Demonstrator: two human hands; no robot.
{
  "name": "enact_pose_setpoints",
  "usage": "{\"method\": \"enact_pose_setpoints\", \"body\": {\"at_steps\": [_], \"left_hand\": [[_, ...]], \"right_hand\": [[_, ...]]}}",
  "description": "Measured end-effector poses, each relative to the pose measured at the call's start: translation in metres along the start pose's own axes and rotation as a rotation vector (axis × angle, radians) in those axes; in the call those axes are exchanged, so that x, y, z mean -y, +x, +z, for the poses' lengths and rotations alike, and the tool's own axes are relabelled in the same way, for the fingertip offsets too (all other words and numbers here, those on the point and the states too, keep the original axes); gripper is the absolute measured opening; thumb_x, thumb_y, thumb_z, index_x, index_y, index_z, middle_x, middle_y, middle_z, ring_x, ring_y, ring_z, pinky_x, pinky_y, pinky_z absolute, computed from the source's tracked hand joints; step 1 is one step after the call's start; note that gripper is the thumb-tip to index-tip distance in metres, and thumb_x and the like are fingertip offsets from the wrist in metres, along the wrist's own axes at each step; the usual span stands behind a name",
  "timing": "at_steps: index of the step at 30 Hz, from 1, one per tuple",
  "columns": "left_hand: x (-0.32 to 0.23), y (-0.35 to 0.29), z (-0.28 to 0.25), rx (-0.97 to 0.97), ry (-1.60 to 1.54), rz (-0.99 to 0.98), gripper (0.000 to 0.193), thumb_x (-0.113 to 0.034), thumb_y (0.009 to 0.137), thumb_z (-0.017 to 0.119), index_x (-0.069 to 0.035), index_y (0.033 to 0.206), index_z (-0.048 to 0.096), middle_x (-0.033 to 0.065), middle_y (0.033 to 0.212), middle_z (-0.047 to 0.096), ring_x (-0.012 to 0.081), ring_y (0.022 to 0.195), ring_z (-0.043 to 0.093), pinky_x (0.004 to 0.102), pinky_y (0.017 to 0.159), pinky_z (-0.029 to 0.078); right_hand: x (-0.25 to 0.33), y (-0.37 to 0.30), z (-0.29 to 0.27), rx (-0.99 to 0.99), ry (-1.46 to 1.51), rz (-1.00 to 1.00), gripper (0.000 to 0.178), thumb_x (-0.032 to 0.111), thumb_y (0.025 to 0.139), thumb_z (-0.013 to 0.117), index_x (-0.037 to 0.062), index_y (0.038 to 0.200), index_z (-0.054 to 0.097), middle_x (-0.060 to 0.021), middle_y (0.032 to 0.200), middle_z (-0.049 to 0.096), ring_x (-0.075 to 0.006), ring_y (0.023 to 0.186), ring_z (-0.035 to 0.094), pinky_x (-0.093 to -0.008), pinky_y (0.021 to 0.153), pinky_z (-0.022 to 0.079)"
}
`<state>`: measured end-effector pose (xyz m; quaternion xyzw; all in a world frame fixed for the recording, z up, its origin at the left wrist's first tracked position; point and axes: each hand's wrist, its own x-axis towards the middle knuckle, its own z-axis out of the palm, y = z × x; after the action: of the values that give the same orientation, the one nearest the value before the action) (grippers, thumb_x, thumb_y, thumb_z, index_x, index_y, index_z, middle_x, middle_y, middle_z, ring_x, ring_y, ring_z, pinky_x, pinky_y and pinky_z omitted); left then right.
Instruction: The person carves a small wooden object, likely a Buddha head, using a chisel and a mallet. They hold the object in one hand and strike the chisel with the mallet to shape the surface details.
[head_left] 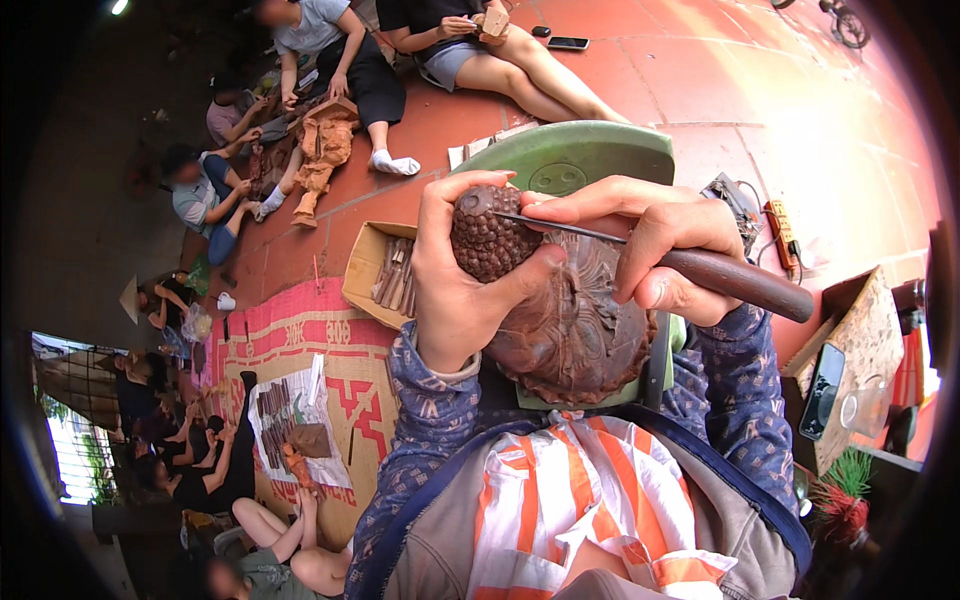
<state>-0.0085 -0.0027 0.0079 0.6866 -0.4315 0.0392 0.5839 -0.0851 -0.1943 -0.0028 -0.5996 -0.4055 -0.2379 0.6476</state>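
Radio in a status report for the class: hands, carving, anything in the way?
Left hand cupped around the carving's knobbly top. Right hand gripping the wooden-handled tool, tip at that top. Left fingers close to the tip.

The head camera looks down from above the dark carving (580,328) (a fisheye, so edges bend), near to it, and sees widely around it.

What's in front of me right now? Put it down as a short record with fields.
left hand: curled around the carving's knobbly end
right hand: holds the chisel, tip at that end
carving: dark brown
chisel: thin metal blade, dark handle
beyond carving: green plastic
to the left: box of slim tools
to the right: phone against speckled board
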Motion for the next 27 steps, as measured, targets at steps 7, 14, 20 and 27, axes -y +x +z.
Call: {"method": "enact_pose_setpoints", "body": {"at_steps": [7, 14, 20, 27], "left_hand": [[0.0, 0.001, 0.0, -0.005, 0.001, -0.006, 0.058, -0.012, 0.07, 0.083, -0.003, 0.115, 0.049, 0.009, 0.109, 0.059, 0.0144, 0.096, 0.06, 0.0286, 0.085, 0.048], [-0.001, 0.001, 0.0, -0.006, 0.021, 0.012, 0.059, -0.014, 0.07, 0.084, -0.002, 0.115, 0.048, 0.0097, 0.11, 0.059, 0.0152, 0.096, 0.061, 0.0291, 0.084, 0.049], [-0.004, 0.002, 0.001, -0.013, 0.066, 0.06, 0.058, -0.011, 0.07, 0.083, -0.003, 0.115, 0.048, 0.0095, 0.107, 0.06, 0.0157, 0.093, 0.062, 0.0288, 0.083, 0.05], [-0.007, 0.0, 0.003, -0.021, 0.058, 0.003, 0.058, -0.011, 0.07, 0.083, -0.003, 0.115, 0.048, 0.0086, 0.104, 0.06, 0.0156, 0.092, 0.062, 0.0288, 0.083, 0.049]], "right_hand": [[0.004, 0.01, -0.009, 0.093, -0.03, 0.011, 0.03, 0.023, 0.088, 0.063, -0.0012, 0.072, 0.062, -0.0377, 0.117, 0.054, -0.0472, 0.117, 0.052, -0.0556, 0.102, 0.038], [0.008, 0.015, -0.009, 0.095, -0.107, -0.016, 0.034, 0.027, 0.087, 0.065, 0.0, 0.067, 0.061, -0.036, 0.11, 0.058, -0.0434, 0.112, 0.058, -0.0514, 0.098, 0.042], [0.022, 0.018, 0.0, 0.101, -0.263, 0.0, 0.034, 0.028, 0.087, 0.065, 0.0011, 0.068, 0.057, -0.0351, 0.111, 0.059, -0.042, 0.108, 0.06, -0.0485, 0.096, 0.044], [0.028, 0.023, 0.001, 0.051, -0.187, 0.137, 0.032, 0.024, 0.084, 0.067, -0.0001, 0.066, 0.056, -0.0351, 0.11, 0.059, -0.0424, 0.108, 0.06, -0.0507, 0.097, 0.044]]}}
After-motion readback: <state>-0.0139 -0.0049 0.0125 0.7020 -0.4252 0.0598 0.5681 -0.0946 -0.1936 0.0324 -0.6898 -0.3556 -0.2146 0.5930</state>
